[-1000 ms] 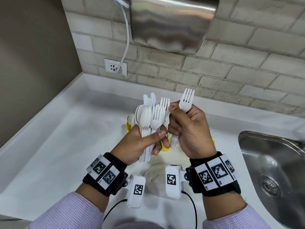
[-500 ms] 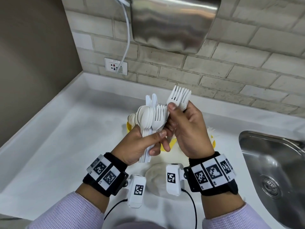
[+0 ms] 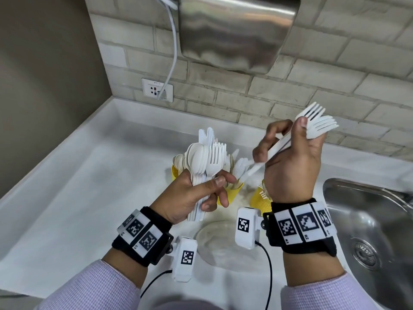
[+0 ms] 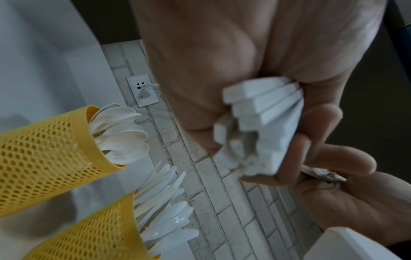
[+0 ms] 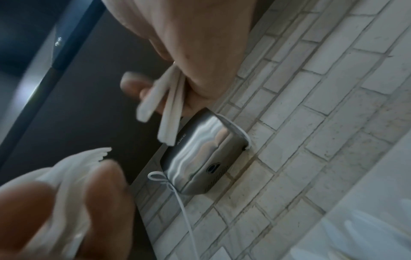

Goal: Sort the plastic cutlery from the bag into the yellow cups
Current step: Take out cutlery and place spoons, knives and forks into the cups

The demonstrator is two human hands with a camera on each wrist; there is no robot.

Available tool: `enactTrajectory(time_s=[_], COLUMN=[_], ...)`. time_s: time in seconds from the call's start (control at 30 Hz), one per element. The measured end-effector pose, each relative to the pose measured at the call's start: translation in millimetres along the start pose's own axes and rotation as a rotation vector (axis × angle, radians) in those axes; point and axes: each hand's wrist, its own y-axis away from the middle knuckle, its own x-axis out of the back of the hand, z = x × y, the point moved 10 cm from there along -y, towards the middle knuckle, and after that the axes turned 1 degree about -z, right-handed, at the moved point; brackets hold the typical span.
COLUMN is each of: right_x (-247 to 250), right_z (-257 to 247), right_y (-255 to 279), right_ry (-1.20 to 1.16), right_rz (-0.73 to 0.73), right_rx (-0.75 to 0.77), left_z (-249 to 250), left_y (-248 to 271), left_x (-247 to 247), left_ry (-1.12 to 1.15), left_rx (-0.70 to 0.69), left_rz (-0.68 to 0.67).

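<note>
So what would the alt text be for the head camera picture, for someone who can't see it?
A person's left hand grips a bundle of white plastic cutlery while the right hand holds a few forks raised off to the side. Below them, yellow cups stand on a white counter beside a steel sink.

Pale brick wall [image 3: 335, 70], white counter [image 3: 67, 198]

Matt white plastic forks [image 3: 317, 124]; yellow perforated plastic cups [image 4: 44, 149]; glossy steel sink [image 3: 368, 231] at three o'clock
</note>
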Motion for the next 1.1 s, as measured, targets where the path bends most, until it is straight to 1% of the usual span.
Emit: enactTrajectory(time_s=[0.1,0.17,0.33,0.47,0.53,0.63,0.7,0.77,0.87,1.03,1.1], right_x=[4,5,-6,-3,-3,-9,-5,2,11,4,1], right_z=[15,26,45,65,74,86,91,97,101,100,97], right_y=[5,8,16,20,23,31,32,32,31,31,31], right_ry=[-0.026,-0.005,0.089,0.091,0.076,0.000,-0.010,0.042,0.135,-0.087,-0.120], right_rz=[0.024,0.035,-0.091,-0.099,-0.130,-0.241,-0.249,-0.209,-0.155,-0.179,-0.199], right_rx=[-0.106,-0.181,-0.319,-0.484,-0.571,-0.687,-0.711,-0.721,-0.689,-0.624,-0.618], left_z=[1,2,2,4,5,6,7,8,8,8,8], left_y=[-1,0,1,1,2,2,2,2,2,1,1], left_x=[-2,-3,-2,-3,-2,-2,-3,-3,-3,-2,-2], left_ry=[-0.004,-0.004,-0.009,-0.018,-0.022,-0.029,-0.024,-0.028,-0.040,-0.052,-0.066], left_rx=[-0.011,-0.018,-0.020,-0.026,-0.029,-0.036,-0.049,-0.058,-0.055,-0.059,-0.060], left_rz=[-0.009,-0.014,-0.014,-0.018,-0.016,-0.006,-0.012,-0.015,-0.005,0.002,0.009])
